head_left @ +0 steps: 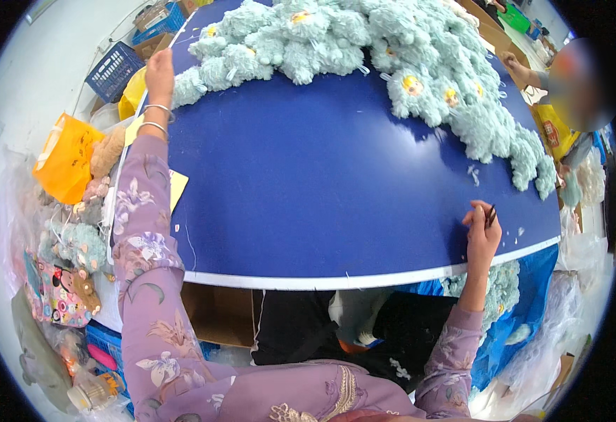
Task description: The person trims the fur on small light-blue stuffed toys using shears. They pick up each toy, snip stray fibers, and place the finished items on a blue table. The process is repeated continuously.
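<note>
My left hand (159,76) is stretched out over the table's left edge, its fingers curled closed beside the end of the plush heap. Whatever those fingers hold, if anything, is hidden. Close to the table's front right edge, my right hand (482,231) grips a small dark slender tool (491,216); its exact kind does not show. A large heap of fluffy pale-blue plush toys (322,39) covers the far side, several with yellowish faces. The heap trails down the right side of the blue table (308,183).
A yellow paper (178,188) lies under my left forearm. Plush scraps (473,174) dot the right side. At the far right a co-worker's hand (522,69) is raised. Left stand an orange bag (66,158) and a blue crate (113,72); a blue sack (526,302) with plush hangs front right.
</note>
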`<state>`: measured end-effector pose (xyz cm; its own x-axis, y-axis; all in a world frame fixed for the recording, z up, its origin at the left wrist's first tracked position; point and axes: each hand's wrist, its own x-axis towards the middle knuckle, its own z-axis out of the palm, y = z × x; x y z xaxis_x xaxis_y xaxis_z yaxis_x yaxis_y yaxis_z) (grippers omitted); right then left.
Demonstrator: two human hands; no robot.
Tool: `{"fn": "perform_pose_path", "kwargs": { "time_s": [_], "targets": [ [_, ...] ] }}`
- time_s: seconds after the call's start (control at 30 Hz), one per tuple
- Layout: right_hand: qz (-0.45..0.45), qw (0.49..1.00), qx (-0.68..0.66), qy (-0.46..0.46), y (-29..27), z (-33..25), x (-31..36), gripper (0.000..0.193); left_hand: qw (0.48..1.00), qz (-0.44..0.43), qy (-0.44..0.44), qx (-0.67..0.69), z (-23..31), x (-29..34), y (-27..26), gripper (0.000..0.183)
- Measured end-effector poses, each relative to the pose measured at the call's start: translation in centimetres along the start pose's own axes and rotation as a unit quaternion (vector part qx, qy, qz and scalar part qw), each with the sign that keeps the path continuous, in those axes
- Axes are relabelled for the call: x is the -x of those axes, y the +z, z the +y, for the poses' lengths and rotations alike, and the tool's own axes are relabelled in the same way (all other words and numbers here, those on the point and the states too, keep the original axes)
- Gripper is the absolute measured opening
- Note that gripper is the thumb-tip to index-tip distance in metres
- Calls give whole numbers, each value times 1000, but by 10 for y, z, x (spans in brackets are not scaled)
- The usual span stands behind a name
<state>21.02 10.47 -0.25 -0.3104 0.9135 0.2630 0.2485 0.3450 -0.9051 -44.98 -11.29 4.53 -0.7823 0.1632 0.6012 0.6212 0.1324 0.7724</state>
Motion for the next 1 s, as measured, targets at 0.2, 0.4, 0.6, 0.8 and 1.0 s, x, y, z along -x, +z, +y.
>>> {"fn": "perform_pose_path", "kwargs": {
  "time_s": [0.2, 0.4, 0.6, 0.8, 1.0],
  "targets": [
    [-89, 977, 173, -83, 29, -22, 21, 11, 974, -138, -16, -181, -112, -50, -23, 59],
    [-120, 965, 226, -63, 27, -25, 15, 10, 991, -115, -39, -52, -86, -92, 52, 59],
    [-136, 956, 252, -63, 27, -30, 16, 8, 875, -422, -198, 131, -87, -90, 154, 49],
    [-138, 951, 267, -68, 30, -35, 13, 4, 860, -497, 87, 74, -82, -51, 212, 37],
    [-112, 956, 253, -98, 28, -29, 15, 3, 891, -430, 95, 109, 42, 67, 235, 29]
  ]
}}
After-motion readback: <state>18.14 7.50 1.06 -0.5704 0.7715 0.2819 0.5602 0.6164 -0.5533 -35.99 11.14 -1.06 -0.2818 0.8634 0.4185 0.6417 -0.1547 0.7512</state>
